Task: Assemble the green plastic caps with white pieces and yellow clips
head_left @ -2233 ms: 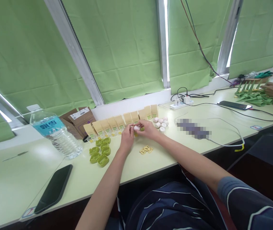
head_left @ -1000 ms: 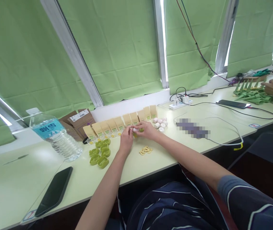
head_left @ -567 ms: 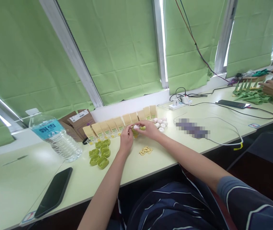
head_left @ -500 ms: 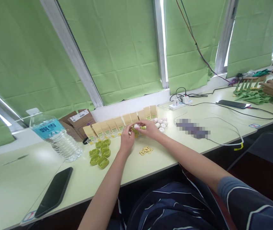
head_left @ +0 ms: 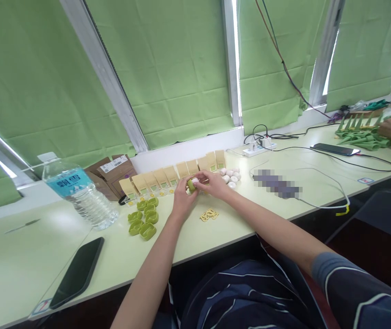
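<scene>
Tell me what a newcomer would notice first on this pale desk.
Most likely the two bare hands meeting in the middle: the left hand and right hand pinch a small green rounded piece between their fingertips. Right behind them stands a row of tan paper packets, with a cluster of green plastic cups to their left. Further left, a clear plastic water bottle with a blue label stands tall.

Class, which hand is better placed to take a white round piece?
Probably right: the right hand lies beside the white round pieces; the left hand, on the green piece, is farther off.
</scene>
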`<state>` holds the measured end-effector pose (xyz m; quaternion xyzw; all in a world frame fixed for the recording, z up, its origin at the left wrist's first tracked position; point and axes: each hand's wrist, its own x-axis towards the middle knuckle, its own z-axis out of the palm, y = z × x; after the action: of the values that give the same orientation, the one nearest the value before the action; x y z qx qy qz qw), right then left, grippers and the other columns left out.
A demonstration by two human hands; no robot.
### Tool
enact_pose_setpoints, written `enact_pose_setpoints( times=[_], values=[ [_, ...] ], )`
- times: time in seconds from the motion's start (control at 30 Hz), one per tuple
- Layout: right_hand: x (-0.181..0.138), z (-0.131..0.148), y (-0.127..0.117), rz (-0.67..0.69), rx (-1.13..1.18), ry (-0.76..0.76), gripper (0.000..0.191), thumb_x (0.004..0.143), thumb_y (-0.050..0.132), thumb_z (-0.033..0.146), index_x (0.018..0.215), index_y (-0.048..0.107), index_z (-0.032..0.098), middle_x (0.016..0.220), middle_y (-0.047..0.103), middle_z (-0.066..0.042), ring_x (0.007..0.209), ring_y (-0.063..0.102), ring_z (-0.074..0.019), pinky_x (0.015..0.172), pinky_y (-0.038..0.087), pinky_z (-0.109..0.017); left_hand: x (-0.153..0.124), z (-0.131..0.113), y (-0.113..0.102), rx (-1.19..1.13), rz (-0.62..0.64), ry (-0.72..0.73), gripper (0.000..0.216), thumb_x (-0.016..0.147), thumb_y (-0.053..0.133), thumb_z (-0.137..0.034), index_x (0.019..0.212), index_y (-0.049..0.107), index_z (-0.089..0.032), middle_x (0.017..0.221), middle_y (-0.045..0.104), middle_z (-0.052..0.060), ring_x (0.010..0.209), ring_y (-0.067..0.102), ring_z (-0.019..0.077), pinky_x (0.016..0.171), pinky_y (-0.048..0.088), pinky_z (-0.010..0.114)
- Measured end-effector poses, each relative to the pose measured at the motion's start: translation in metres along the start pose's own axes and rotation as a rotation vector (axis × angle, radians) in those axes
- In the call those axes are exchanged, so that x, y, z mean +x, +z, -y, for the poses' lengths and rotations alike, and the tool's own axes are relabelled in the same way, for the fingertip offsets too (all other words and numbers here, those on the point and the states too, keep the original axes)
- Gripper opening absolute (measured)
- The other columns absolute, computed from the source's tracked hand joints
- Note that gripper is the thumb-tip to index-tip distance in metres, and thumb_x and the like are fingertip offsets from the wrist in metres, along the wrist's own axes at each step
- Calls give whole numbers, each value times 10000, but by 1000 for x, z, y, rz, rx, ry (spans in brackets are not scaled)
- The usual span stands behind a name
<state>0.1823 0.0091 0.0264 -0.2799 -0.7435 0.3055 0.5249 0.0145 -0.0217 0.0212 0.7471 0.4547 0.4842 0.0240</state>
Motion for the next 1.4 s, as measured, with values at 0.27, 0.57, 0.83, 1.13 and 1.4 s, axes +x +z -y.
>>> enact_pose_setpoints(
  times=[0.27, 0.57, 0.83, 1.13, 1.4],
  values=[
    [5, -6, -3, -58, -171, -8, 238, 964, 477, 252, 1082, 677, 201, 948, 735, -29, 838, 671, -146, 767, 515, -269, 0, -1, 0, 18, -26, 21, 367, 764, 746, -284, 1104, 622, -222, 1116, 670, 65, 1039, 615, 219, 900, 484, 358],
    [10, -12, -16, -88, -288, -93, 231, 928, 473, 164, 1025, 680, 194, 924, 734, -30, 849, 668, -151, 770, 521, -267, 1, 1, -1, 13, -17, 15, 377, 764, 761, -330, 1100, 629, -223, 1100, 687, 59, 1007, 625, 216, 894, 482, 355],
    [15, -15, -60, -217, -778, 129, 282, 927, 452, 165, 1088, 680, 208, 1097, 711, -75, 1066, 580, -246, 915, 471, -354, -1, 0, 1, 36, -31, -22, 386, 782, 738, -328, 1131, 615, -215, 1107, 677, 68, 1000, 624, 215, 891, 480, 357],
    [10, -23, -64, 121, -1039, 555, 376, 854, 591, 307, 1215, 661, 229, 1208, 651, -135, 1126, 577, -318, 889, 451, -402, -3, 0, 2, 26, -13, -22, 377, 788, 733, -343, 1122, 613, -218, 1093, 670, 65, 979, 615, 210, 874, 479, 353],
    [11, -28, -64, 200, -1078, 504, 437, 802, 614, 194, 1236, 651, 233, 1229, 642, -129, 1125, 598, -297, 903, 450, -387, -3, -1, 3, 17, 10, -44, 378, 787, 731, -335, 1127, 609, -223, 1115, 667, 70, 1005, 612, 219, 861, 485, 354]
  ],
)
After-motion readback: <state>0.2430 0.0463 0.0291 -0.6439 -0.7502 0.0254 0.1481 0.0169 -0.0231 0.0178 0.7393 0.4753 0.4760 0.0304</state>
